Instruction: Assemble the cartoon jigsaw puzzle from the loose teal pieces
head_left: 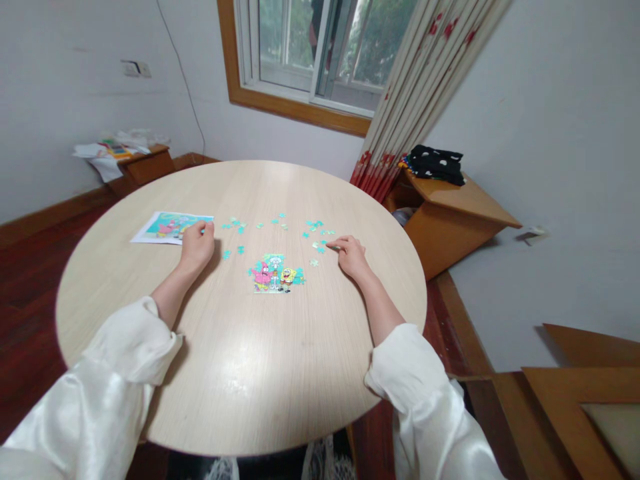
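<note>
My left hand (197, 243) is curled shut into a loose fist, knuckles down on the round pale wooden table (240, 373), its fingertips touching the right edge of the printed cartoon picture sheet (163, 228). I cannot tell whether anything is inside the fist. My right hand (351, 256) lies low on the table with thumb and fingers drawn narrow, their tips at one of the small loose teal jigsaw pieces (319, 247) – whether that piece is actually pinched, I cannot tell.

Between my hands, nearer to me, lies the partly joined cartoon jigsaw (277, 273), pink and yellow figures on teal. More loose pieces are scattered beyond it. Any print on the sheet is too small to read.

Off to the right a brown cardboard box (450, 220) carries a folded black cloth with white dots (437, 163) on its top.
</note>
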Demonstrator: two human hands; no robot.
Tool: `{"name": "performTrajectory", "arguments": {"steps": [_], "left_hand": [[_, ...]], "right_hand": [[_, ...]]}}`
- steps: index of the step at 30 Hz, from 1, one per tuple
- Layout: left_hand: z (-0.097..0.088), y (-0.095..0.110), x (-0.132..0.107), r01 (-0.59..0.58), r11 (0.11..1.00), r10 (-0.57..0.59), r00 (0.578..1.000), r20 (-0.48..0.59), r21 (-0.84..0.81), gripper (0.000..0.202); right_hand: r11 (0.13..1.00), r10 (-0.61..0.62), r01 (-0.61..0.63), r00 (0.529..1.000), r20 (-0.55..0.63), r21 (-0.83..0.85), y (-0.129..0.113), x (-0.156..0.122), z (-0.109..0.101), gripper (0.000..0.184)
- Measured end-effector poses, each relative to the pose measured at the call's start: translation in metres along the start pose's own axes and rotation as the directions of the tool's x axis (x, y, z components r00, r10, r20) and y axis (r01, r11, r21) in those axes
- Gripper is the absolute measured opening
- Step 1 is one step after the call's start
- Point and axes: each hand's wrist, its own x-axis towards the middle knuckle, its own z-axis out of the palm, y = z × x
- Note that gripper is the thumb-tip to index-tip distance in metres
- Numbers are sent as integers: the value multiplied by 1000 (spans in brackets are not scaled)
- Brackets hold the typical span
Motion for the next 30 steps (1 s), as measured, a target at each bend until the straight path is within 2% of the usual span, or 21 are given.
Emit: {"name": "performTrajectory", "arguments": {"steps": [13,17,20,24,27,30], "left_hand": [[2,-8,4,-12,1000,13,999,-52,24,32],[2,-13,6,12,1000,-12,1000,-21,19,25],[4,-16,6,3,1000,-3,999,41,2,25],[9,-17,5,-102,995,96,980,172,24,33],[13,-15,3,-219,969,174,936,305,119,43],[14,-13,-1,-308,908,165,885,435,283,52]], "right_hand": [[1000,-9,9,1000,2,27,7,2,3,48],[999,-14,14,1000,-2,34,8,2,4,49],[999,-19,19,1000,-6,31,9,3,4,49],[999,-27,27,1000,-7,30,11,3,5,48],[1000,-20,20,1000,6,17,11,3,4,49],[1000,-3,3,1000,17,2,8,2,3,50]]}}
